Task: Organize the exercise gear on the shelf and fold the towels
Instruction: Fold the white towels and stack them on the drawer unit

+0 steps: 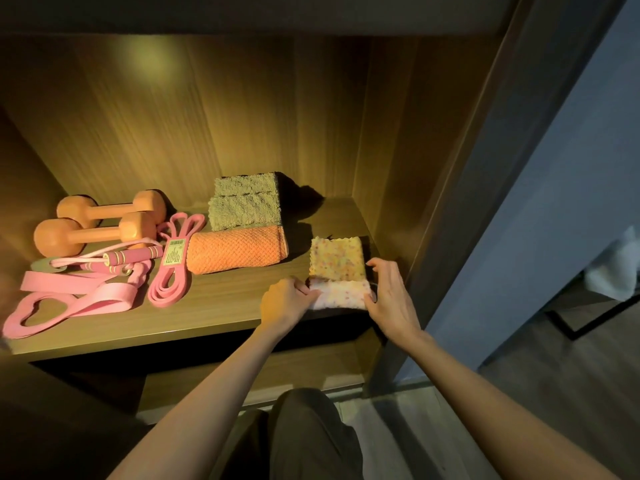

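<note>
Near the shelf (221,317) front-right corner, left hand (289,301) and right hand (389,296) pinching speckled towel (337,261) ends, side wall (388,168) just beside

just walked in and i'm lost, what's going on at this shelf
A person is folding a small speckled towel at the right end of the wooden shelf. The left hand pinches its near left corner and the right hand grips its right side. A grey towel and an orange towel lie folded beside it. Two orange dumbbells, a pink jump rope and pink bands sit at the left.
</note>
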{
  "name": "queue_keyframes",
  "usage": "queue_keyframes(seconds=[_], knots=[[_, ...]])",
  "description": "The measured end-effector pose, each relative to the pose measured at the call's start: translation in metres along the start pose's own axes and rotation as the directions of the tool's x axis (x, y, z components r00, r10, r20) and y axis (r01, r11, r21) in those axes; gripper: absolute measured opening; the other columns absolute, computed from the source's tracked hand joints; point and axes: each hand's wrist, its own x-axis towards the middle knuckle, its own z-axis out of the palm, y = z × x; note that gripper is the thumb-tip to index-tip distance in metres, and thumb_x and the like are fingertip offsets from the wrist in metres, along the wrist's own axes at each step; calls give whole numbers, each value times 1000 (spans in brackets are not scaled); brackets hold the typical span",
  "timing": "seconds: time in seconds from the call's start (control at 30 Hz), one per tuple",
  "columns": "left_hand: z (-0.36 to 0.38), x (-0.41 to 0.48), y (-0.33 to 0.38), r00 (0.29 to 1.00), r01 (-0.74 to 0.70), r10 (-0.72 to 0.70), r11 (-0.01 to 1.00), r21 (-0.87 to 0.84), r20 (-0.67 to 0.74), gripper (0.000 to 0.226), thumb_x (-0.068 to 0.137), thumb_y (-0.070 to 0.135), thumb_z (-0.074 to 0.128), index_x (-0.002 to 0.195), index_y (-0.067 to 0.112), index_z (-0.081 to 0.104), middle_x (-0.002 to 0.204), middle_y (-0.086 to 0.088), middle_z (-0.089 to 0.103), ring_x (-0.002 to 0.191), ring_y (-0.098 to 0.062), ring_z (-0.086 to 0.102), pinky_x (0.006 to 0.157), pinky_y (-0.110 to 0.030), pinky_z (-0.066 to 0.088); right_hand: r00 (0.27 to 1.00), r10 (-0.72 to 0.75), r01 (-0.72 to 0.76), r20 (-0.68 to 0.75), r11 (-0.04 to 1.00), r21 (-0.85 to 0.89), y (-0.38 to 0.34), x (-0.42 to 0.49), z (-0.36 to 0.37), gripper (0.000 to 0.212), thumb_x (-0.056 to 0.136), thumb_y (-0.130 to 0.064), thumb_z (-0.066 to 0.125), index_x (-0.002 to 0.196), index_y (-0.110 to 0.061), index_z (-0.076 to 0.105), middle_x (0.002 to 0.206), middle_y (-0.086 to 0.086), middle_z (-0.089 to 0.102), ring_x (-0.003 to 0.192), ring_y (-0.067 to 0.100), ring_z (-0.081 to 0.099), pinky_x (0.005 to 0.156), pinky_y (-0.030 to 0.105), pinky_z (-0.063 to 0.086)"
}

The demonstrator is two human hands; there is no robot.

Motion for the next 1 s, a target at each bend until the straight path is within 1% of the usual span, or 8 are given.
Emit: queue_keyframes(seconds=[0.2,0.3,0.43,0.5,0.63,0.77,0.87,1.0], knots=[[4,1,-9,895,-423,442,885,195,-63,31,84,26,67,113,20,59,111,2,63,105,-22,51,80,-36,47,867,-414,485,279,829,-277,15,5,-7,55,85,-5,65,136,-19,51,140,3,50,124,22,45,100,38,45],[3,5,-13,840,-541,531,817,200,106,28,91,22,58,117,30,63,119,8,64,116,-21,48,87,-35,38,863,-324,435,389,866,-244,19,1,-9,50,96,-24,50,145,-25,39,149,-4,40,134,15,34,111,36,34],[1,-4,-22,846,-532,458,765,364,275,56,91,62,30,140,38,41,145,14,42,133,-19,31,100,-40,29,878,-254,364,405,904,-223,19,-1,-9,59,95,-28,54,148,-28,29,150,-4,33,134,14,30,103,31,41],[0,-8,-25,832,-555,473,717,423,290,67,85,68,38,144,36,35,147,12,37,134,-20,29,105,-40,27,892,-248,350,378,907,-232,16,1,-7,55,95,-18,54,146,-26,35,146,-1,39,129,16,36,98,30,43],[-1,-13,-21,783,-614,589,680,400,201,45,87,40,62,129,25,52,137,3,46,126,-23,38,100,-38,33,937,-199,222,288,974,-50,12,6,-4,34,97,-16,50,129,-24,57,125,-4,59,113,14,48,93,27,44],[-3,-13,-15,834,-552,522,781,292,179,29,91,30,59,119,20,61,127,1,49,114,-23,40,94,-36,38,944,-85,16,320,977,212,6,9,-15,24,98,-18,51,119,-19,63,104,-5,66,91,5,59,76,12,45],[-4,-11,-10,932,-361,348,916,177,101,30,93,37,56,109,15,70,115,-1,58,107,-24,43,89,-34,38,952,1,-81,306,966,247,5,11,-18,11,98,-22,52,105,-23,60,93,-5,64,86,14,63,70,28,49],[2,-3,-9,993,-117,116,993,15,31,39,89,50,54,61,24,66,74,1,65,97,-31,54,79,-35,42,958,97,-154,271,968,198,2,17,-14,12,100,-28,47,103,-19,55,92,2,64,84,20,64,70,35,54]])
